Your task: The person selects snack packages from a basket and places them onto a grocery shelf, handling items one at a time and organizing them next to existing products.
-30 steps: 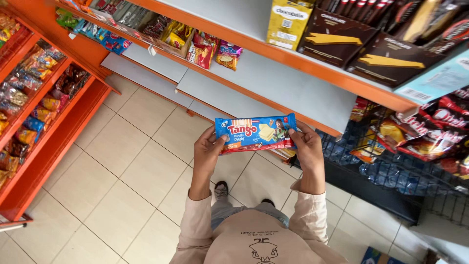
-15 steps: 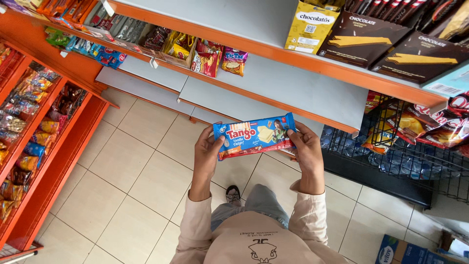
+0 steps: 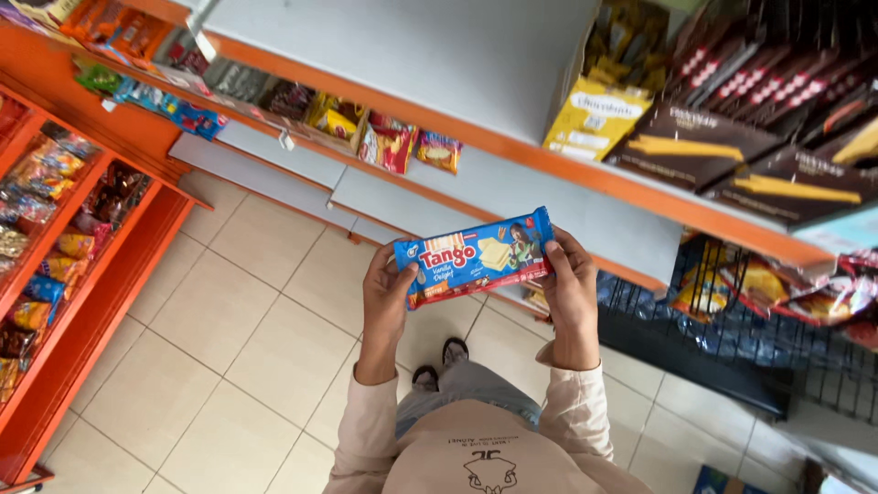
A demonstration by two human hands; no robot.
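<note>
I hold a long blue wafer packet (image 3: 476, 255) with a red lower edge flat in front of me, face up. My left hand (image 3: 386, 295) grips its left end, thumb on top. My right hand (image 3: 568, 285) grips its right end the same way. The packet hovers above the tiled floor, just in front of a grey shelf with an orange lip (image 3: 512, 146). My cream sleeves and my shoes show below.
Orange-edged shelves run on the right with brown wafer boxes (image 3: 695, 146), a yellow box (image 3: 590, 114) and snack bags (image 3: 393, 142). A black wire rack (image 3: 732, 338) holds chip bags low right. An orange rack of sweets (image 3: 55, 238) stands on the left. Beige floor tiles (image 3: 229, 348) lie between.
The view has tilted and shifted, so the shelves look nearer and more slanted. Both hands keep the packet, which has risen slightly and tilted up on the right.
</note>
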